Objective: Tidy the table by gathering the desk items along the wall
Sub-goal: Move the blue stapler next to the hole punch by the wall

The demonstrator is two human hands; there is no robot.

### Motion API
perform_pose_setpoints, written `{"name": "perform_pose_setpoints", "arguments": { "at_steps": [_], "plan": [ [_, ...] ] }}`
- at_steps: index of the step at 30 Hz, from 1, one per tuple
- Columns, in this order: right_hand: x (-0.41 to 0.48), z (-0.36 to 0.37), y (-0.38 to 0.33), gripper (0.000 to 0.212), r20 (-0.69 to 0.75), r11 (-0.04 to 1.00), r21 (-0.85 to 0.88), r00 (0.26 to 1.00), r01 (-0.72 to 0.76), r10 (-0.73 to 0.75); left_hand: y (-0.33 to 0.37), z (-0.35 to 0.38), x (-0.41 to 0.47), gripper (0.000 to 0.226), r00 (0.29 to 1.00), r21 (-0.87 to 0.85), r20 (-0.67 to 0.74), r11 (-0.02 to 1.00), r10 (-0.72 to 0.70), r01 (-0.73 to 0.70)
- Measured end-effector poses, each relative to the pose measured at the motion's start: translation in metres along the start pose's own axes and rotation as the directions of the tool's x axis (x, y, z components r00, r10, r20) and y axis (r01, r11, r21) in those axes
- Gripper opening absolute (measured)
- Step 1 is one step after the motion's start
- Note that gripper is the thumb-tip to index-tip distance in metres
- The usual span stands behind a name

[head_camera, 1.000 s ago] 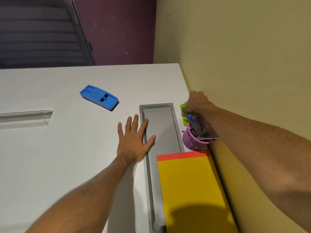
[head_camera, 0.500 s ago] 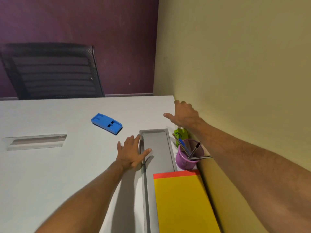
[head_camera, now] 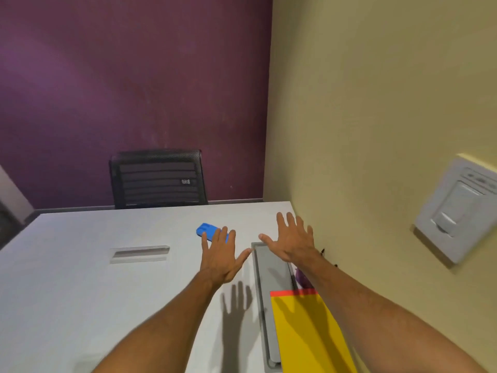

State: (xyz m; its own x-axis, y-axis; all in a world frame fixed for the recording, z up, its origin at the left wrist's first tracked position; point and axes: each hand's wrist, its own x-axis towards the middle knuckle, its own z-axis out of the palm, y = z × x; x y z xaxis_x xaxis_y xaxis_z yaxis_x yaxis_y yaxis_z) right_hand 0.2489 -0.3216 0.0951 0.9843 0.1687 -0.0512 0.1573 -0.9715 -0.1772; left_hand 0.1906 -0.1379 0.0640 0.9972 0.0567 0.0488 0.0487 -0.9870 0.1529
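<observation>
Since a moment ago, both hands have lifted off the white table [head_camera: 80,292], spread wide and holding nothing. A flat blue plastic stapler [head_camera: 205,230] lies just beyond the left hand [head_camera: 219,258], whose fingertips overlap it; the right hand [head_camera: 291,239] hovers near the yellow wall [head_camera: 376,130].

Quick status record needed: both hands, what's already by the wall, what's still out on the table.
left hand: open, fingers spread, empty, raised over the table, partly covering the blue stapler
right hand: open, empty, above the grey cable tray
by the wall: yellow notepad; purple pen cup, mostly hidden behind the right forearm
still out: blue stapler, mid-table, away from the wall
grip: none on anything
</observation>
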Motion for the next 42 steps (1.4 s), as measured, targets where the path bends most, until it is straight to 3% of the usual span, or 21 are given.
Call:
{"name": "perform_pose_setpoints", "arguments": {
  "at_steps": [6, 11, 14, 18, 23, 25, 32, 37, 40, 42],
  "plan": [
    [-0.074, -0.033, -0.037, 0.09, -0.061, 0.999, 0.052, 0.998, 0.004, -0.001, -0.013, -0.04, -0.065, 0.075, 0.999, 0.034, -0.04, 0.999, 0.009, -0.008],
    [-0.13, -0.043, -0.063, 0.087, -0.068, 0.997, 0.066, 0.997, 0.036, -0.031, -0.023, -0.065, -0.114, 0.089, 0.999, 0.056, -0.042, 0.998, -0.028, 0.03],
    [-0.164, -0.038, -0.074, 0.086, -0.073, 0.996, 0.058, 0.995, 0.066, -0.062, -0.03, -0.078, -0.143, 0.084, 0.997, 0.101, -0.049, 0.993, -0.053, 0.058],
    [-0.206, -0.033, -0.09, 0.085, -0.069, 0.991, 0.074, 0.992, 0.112, -0.107, -0.037, -0.094, -0.185, 0.124, 0.996, 0.136, -0.043, 0.987, -0.082, 0.087],
    [-0.257, -0.03, -0.117, 0.086, -0.053, 0.979, 0.1, 0.984, 0.177, -0.172, -0.05, -0.112, -0.247, 0.083, 0.985, 0.146, -0.082, 0.975, -0.154, 0.165],
    [-0.282, -0.029, -0.127, 0.086, -0.074, 0.97, 0.105, 0.974, 0.221, -0.214, -0.056, -0.12, -0.279, 0.078, 0.98, 0.149, -0.108, 0.972, -0.168, 0.183],
    [-0.359, -0.022, -0.177, 0.088, -0.068, 0.926, 0.156, 0.938, 0.345, -0.339, -0.09, -0.145, -0.388, 0.079, 0.944, 0.134, -0.16, 0.941, -0.289, 0.311],
    [-0.412, -0.01, -0.241, 0.086, -0.06, 0.866, 0.148, 0.878, 0.478, -0.474, -0.142, -0.154, -0.473, 0.079, 0.892, 0.123, -0.208, 0.894, -0.402, 0.432],
    [-0.441, 0.002, -0.29, 0.084, -0.051, 0.822, 0.144, 0.833, 0.551, -0.55, -0.179, -0.159, -0.519, 0.097, 0.859, 0.13, -0.226, 0.86, -0.459, 0.494],
    [-0.459, 0.012, -0.327, 0.085, -0.049, 0.788, 0.139, 0.799, 0.599, -0.599, -0.21, -0.161, -0.548, 0.093, 0.825, 0.105, -0.244, 0.832, -0.51, 0.545]
  ]
}}
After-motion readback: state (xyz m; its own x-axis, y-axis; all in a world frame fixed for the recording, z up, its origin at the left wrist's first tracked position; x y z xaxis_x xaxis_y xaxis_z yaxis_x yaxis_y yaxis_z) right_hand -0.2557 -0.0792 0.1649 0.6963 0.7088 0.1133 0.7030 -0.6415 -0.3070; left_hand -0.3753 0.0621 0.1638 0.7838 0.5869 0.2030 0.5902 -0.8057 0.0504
